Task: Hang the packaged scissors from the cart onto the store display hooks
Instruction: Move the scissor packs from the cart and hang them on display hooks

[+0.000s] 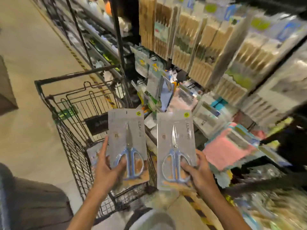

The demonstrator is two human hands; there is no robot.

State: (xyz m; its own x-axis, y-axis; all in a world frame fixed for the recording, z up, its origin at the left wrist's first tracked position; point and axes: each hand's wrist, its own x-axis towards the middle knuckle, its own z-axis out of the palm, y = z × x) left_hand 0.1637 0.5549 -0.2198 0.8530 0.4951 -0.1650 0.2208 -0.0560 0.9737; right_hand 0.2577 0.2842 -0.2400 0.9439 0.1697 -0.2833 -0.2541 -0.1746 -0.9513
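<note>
Left hand (108,168) and right hand (198,170) each pinch the bottom of a scissors pack (127,143), (175,150) above the cart (69,113). Light, stiff, slick card I'd guess (keep the grip low, hang-hole end free).

The left hand (108,165) is gripping one scissors pack (127,146) by its lower end, above the wire cart (74,130). The right hand (197,171) is holding a second scissors pack (175,150) just beside it, to the right. Display racks of hanging goods (199,47) are standing behind and to the right of both packs, and folded cloths (229,150) are lying right of the right hand.
</note>
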